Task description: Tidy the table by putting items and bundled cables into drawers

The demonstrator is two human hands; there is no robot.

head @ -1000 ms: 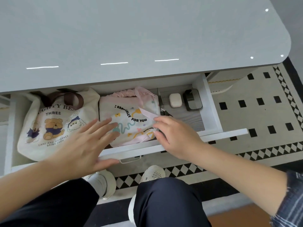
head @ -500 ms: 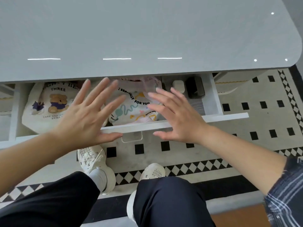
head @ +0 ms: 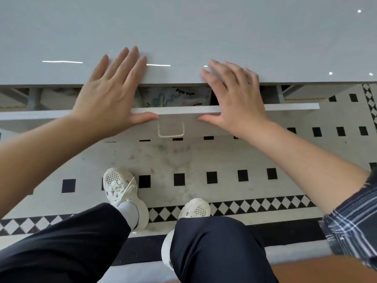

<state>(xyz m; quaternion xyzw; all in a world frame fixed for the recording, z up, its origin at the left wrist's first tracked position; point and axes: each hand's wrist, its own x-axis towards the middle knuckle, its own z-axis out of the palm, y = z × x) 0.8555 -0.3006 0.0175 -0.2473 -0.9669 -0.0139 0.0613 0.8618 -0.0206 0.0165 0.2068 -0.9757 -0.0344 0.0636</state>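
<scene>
Beneath the front edge of the tabletop (head: 183, 27), a white drawer (head: 289, 106) is found standing out only a little, with a narrow gap between its front panel and the tabletop's edge. Within that gap a printed pouch (head: 175, 96) is seen lying in the drawer near the middle of its width. The words "FOR YOU" are legible on it, and most of it is hidden under the tabletop. A pale fabric item (head: 59, 94) is noted in the drawer's left part, too blurred to be identified. A squared loop handle (head: 171, 130) is fixed at the centre of the front panel and lies free between the two thumbs.

The left hand (head: 108, 94) is laid across the panel's top edge to the left of the handle, with fingers straight and spread and nothing grasped. Its thumb is set against the panel's face just beside the handle. The right hand (head: 236, 99) is placed likewise to the right of the handle, with fingers straight, nothing grasped and the thumb against the panel. The fingertips of both hands reach over the tabletop's front edge; whether they touch it cannot be told.

A checked sleeve (head: 355, 217) is seen on the right arm. Below, dark trousers (head: 214, 252), white shoes (head: 120, 186) and a tiled floor (head: 204, 154) with black squares are recorded.
</scene>
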